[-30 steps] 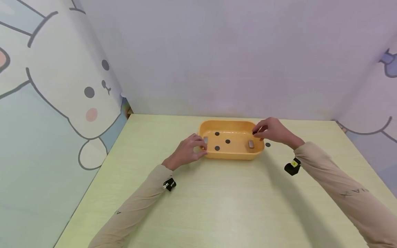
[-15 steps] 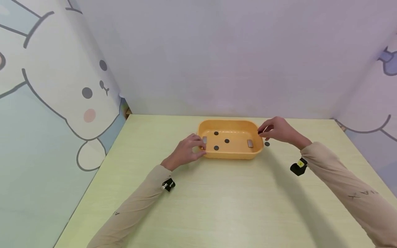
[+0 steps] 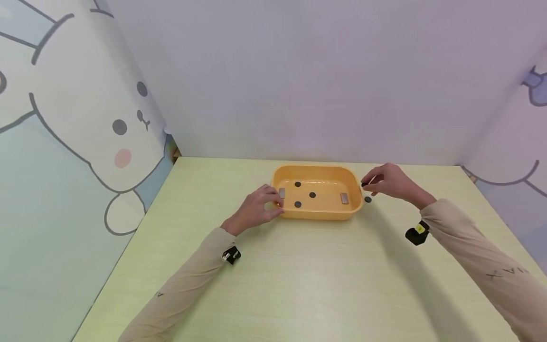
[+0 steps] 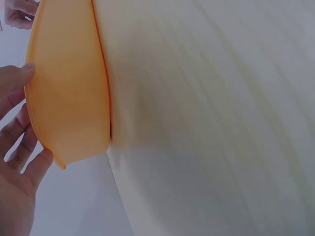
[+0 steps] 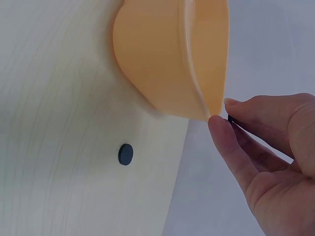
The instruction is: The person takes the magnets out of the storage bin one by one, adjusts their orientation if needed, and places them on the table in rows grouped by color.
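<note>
My left hand holds the left end of an orange-yellow plastic tray, its thumb and fingertips on the rim. Just off the tray's right end, my right hand pinches a small black round disc between thumb and fingers; in the right wrist view only a thin edge of the disc shows. Another black disc lies on the table beside the tray, below that hand. Inside the tray are three dark discs, one nearest the back, and two small brownish-grey rectangular pieces, the right one near the right end.
The tray stands toward the back of a pale wood-look table. A plain light wall rises behind it. A cartoon-printed panel borders the left side and a similar one the right.
My right hand has moved right with the black disc, from over the tray's right end to just outside its rim. The left hand stays on the tray.
</note>
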`<state>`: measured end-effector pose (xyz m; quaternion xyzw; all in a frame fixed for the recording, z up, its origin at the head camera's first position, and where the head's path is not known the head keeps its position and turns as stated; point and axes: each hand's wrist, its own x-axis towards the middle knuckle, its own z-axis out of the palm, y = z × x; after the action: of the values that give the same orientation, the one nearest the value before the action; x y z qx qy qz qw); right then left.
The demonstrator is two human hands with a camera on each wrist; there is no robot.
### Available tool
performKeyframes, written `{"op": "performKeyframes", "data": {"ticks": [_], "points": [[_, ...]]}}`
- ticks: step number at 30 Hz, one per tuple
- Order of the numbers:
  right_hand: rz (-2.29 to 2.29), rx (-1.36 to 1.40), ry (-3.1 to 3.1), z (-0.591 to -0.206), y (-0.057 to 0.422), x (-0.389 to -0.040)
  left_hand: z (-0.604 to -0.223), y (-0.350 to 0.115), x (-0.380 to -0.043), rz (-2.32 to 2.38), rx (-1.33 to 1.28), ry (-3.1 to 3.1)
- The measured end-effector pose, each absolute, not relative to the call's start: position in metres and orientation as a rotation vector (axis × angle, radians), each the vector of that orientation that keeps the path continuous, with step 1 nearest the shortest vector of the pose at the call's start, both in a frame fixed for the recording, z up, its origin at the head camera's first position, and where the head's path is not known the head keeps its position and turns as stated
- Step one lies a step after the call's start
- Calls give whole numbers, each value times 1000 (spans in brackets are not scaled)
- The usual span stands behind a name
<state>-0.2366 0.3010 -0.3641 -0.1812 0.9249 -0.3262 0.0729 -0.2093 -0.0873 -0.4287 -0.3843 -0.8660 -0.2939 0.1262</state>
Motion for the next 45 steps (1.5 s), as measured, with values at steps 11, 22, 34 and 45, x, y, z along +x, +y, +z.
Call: {"op": "performKeyframes", "data": {"ticks": [11, 22, 34, 45], "points": [[-972, -517, 2785, -369, 314, -233, -428, -88, -207, -867, -1115, -2527], [-970, -492, 2792, -376, 327, -232, -429, -86, -208, -854, -1104, -2546], [-976, -471, 2789, -383, 336, -233, -430, -86, -209, -866, -1097, -2533], [-978, -460, 2788, -391, 346, -235, -429, -86, -208, -853, -1108, -2548]]}}
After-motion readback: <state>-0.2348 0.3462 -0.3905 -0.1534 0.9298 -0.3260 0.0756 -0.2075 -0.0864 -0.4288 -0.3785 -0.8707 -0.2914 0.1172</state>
